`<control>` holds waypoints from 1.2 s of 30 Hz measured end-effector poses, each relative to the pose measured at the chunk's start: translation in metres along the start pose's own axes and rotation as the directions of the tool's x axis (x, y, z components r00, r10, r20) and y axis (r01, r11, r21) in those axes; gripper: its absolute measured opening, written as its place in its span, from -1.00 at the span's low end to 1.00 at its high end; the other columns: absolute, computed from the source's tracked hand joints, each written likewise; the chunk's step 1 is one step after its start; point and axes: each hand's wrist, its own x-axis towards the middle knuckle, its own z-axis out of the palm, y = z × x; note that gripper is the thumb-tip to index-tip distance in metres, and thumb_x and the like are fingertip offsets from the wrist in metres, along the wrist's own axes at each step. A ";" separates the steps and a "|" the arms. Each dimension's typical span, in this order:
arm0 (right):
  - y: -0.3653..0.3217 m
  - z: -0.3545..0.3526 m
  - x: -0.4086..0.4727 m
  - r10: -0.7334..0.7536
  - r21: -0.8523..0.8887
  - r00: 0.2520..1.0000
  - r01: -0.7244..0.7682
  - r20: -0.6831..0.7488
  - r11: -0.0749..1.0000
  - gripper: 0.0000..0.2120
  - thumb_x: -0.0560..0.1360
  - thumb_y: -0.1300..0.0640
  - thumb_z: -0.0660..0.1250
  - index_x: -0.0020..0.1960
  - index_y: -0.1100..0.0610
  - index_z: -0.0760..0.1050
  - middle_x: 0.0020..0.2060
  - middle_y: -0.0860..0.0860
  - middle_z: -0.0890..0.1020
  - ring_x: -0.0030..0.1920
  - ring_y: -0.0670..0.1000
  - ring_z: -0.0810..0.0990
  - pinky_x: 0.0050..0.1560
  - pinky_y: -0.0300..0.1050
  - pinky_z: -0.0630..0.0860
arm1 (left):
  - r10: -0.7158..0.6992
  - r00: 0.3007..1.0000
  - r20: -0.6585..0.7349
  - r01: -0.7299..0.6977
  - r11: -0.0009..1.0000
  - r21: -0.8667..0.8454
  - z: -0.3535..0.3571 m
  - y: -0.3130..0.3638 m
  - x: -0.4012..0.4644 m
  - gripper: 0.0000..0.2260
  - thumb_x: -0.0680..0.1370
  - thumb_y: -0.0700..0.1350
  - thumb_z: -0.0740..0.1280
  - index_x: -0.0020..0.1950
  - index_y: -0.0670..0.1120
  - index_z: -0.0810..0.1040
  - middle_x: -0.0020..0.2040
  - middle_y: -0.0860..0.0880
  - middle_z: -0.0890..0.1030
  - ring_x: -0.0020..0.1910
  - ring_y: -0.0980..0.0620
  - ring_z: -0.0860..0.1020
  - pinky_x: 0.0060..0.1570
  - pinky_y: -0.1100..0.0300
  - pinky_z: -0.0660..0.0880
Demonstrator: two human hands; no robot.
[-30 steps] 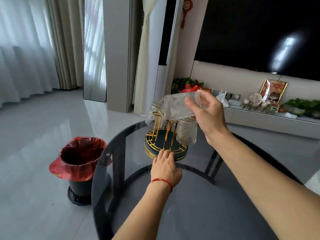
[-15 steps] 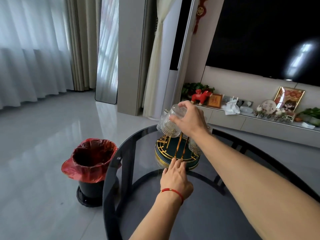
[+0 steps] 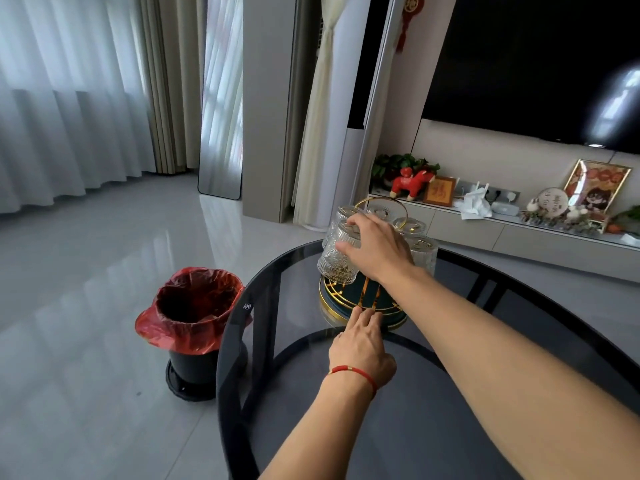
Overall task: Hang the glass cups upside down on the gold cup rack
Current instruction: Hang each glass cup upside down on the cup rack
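The gold cup rack point(image 3: 346, 299), with a dark green round base and a gold loop handle on top, stands at the far side of the round dark glass table point(image 3: 450, 393). Several ribbed glass cups hang upside down on it. My right hand point(image 3: 375, 251) rests on the bottom of the front-left glass cup point(image 3: 337, 261), fingers wrapped over it; that cup hangs upside down on a peg. My left hand point(image 3: 362, 344) lies flat on the table, fingertips touching the rack's base rim. Other cups point(image 3: 420, 251) hang behind my right hand.
A black bin with a red bag point(image 3: 195, 306) stands on the floor left of the table. Behind the table runs a low TV shelf point(image 3: 485, 233) with ornaments, under a large dark screen. A mirror leans against the wall at the back.
My right hand has brought the glass cup from above the rack, turned it upside down and lowered it onto a front-left peg. My left hand stays at the base. The view has shifted.
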 end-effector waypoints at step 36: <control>0.223 -0.122 -0.337 0.775 -0.276 0.604 -0.789 -0.187 0.549 -0.38 0.53 -0.13 0.30 0.52 0.06 0.26 0.30 0.30 0.47 0.26 0.34 0.43 0.00 0.10 0.44 | 0.251 0.959 0.133 -0.171 0.883 -0.438 0.050 0.142 -0.097 -0.51 0.57 -0.08 0.38 0.49 0.08 0.38 0.25 0.10 0.51 0.22 0.05 0.55 0.20 0.16 0.50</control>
